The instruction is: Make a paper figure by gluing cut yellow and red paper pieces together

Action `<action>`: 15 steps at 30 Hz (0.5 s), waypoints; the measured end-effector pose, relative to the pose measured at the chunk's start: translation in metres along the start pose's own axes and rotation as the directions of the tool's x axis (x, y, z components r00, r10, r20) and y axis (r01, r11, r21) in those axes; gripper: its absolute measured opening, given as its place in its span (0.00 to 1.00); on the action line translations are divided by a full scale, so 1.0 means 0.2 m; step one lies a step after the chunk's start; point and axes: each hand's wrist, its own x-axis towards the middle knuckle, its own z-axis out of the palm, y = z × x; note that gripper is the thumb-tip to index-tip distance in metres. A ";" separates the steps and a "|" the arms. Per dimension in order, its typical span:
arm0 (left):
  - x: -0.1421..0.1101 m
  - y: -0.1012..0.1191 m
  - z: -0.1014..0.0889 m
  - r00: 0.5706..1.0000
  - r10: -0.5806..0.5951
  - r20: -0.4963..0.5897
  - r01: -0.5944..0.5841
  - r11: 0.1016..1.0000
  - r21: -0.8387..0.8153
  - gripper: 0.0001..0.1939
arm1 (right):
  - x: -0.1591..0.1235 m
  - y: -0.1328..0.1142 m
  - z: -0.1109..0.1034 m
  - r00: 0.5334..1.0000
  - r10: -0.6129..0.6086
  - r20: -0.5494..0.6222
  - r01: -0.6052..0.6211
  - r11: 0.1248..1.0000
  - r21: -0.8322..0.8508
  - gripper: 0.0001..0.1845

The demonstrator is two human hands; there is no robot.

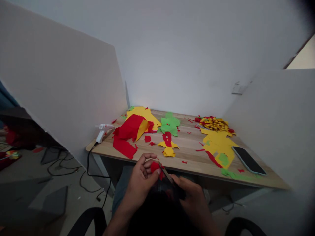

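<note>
Over my lap, just below the table's front edge, my left hand (145, 172) pinches a small red piece of felt or paper (154, 166) between thumb and fingers. My right hand (190, 189) is closed around a pair of scissors (167, 175), whose blades point up and left and meet the red piece. The dark handles are partly hidden by the fingers. Closest on the table lie a yellow cut-out (169, 151) and a red cut piece with holes (167, 139).
A white glue gun (101, 132) with a black cord stands at the table's left end. Red sheets (128, 131), green scraps (170, 124), yellow sheets (219, 144) and a pile of yellow folded pieces (214, 124) cover parts of the table (189, 141). A phone (248, 160) lies at right.
</note>
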 end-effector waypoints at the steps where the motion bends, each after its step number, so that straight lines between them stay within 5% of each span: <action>1: 0.00 -0.01 0.00 1.000 -0.006 -0.001 0.006 1.000 0.001 0.26 | 0.00 0.01 0.01 1.000 0.009 -0.019 -0.009 1.000 0.013 0.17; 6: 0.02 -0.05 -0.02 1.000 -0.021 -0.013 0.020 0.999 -0.025 0.27 | 0.05 0.12 -0.01 0.928 0.225 -0.297 -0.190 0.971 0.142 0.22; 8: 0.04 -0.07 -0.03 0.999 -0.046 0.005 0.046 0.998 -0.032 0.27 | 0.10 0.20 -0.09 0.912 0.287 -0.293 -0.263 0.957 0.119 0.26; 11: 0.05 -0.08 -0.04 0.996 -0.090 0.014 0.090 0.995 -0.030 0.28 | 0.21 0.34 -0.25 0.942 0.285 -0.180 -0.318 0.927 -0.199 0.24; 15: 0.06 -0.09 -0.05 0.994 -0.107 0.005 0.107 0.993 -0.039 0.32 | 0.36 0.52 -0.43 0.898 0.359 -0.255 -0.438 0.666 -0.603 0.22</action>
